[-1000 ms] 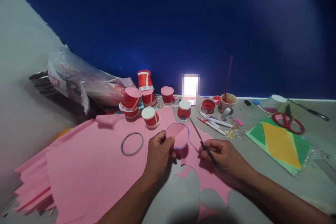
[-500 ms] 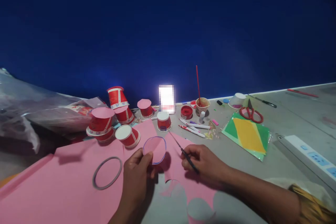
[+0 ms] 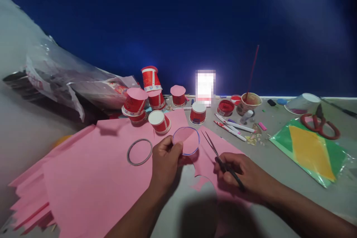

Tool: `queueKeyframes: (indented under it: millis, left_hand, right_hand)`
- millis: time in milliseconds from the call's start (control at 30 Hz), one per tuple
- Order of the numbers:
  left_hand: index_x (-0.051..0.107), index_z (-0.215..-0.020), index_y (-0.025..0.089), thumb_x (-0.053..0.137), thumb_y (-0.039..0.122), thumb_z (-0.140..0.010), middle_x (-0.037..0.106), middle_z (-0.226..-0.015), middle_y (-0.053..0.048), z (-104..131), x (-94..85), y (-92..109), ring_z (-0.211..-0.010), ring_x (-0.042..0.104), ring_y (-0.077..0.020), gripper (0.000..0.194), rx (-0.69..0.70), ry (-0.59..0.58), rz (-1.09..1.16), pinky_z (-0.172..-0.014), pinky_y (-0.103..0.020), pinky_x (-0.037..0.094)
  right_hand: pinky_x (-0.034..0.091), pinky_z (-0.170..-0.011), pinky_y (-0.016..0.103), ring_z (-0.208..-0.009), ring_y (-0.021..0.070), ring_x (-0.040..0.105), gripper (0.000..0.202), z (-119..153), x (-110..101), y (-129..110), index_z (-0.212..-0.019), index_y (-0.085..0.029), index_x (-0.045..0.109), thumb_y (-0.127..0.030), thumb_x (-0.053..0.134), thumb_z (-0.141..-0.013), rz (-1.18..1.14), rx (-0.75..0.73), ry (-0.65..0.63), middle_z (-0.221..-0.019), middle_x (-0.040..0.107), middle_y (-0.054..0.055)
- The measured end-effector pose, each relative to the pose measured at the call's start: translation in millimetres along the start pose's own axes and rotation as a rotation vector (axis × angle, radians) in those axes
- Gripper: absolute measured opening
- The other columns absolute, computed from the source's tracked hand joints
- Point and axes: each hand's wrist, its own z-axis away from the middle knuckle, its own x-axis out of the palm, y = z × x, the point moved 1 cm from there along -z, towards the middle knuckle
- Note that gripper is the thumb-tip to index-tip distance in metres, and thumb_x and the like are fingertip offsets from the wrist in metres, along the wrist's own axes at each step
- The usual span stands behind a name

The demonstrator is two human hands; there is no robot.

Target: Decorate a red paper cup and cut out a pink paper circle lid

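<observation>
My left hand [image 3: 168, 160] pinches a pink paper circle [image 3: 187, 139] with a blue line drawn round its edge, thumb on top. To its right, my right hand [image 3: 241, 173] is closed round a thin tool with dark handles and two slim metal tips, which looks like a pair of scissors [image 3: 211, 144]. Its tips are parted slightly and stand apart from the circle. Under both hands lie pink paper sheets [image 3: 100, 167], one with round cut-outs. A grey ring [image 3: 139, 151] rests on the paper left of my left hand.
Red paper cups [image 3: 160, 122] stand upside down at the back, some topped with pink paper. A glowing screen [image 3: 205, 85], markers [image 3: 234, 125], a paint pot [image 3: 225, 108] and a cup with a stick [image 3: 251, 100] line the rear. Red-handled scissors [image 3: 320, 126] lie on green and yellow packets [image 3: 311, 152].
The view has turned left, so things sit further right. The tips of the tool in my right hand now show apart. My left hand still holds the circle.
</observation>
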Motion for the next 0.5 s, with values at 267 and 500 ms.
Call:
queueKeyframes:
  millis: [267,500]
  left_hand:
    - [0.049,-0.058,0.022,0.067,0.029,-0.081,0.041,-0.061,0.003,2.9,-1.6,2.4,-0.061,0.035,-0.014,0.03,0.307,0.047,-0.194,-0.059,-0.029,0.03]
    - [0.042,-0.059,0.023,0.065,0.029,-0.081,0.036,-0.061,0.003,7.3,0.9,2.0,-0.061,0.032,-0.0146,0.033,0.311,0.003,-0.193,-0.059,-0.03,0.029]
  right_hand:
    - [0.033,-0.056,0.027,-0.065,0.0169,0.049,0.037,4.1,11.7,0.1,-0.077,-0.02,0.068,-0.054,0.08,-0.067,0.049,0.077,-0.084,-0.07,0.064,0.002]
    - [0.027,-0.051,0.024,-0.056,0.011,0.038,0.032,-1.7,20.5,-0.4,-0.07,-0.02,0.062,-0.047,0.081,-0.064,0.004,0.08,-0.082,-0.059,0.05,-0.004]
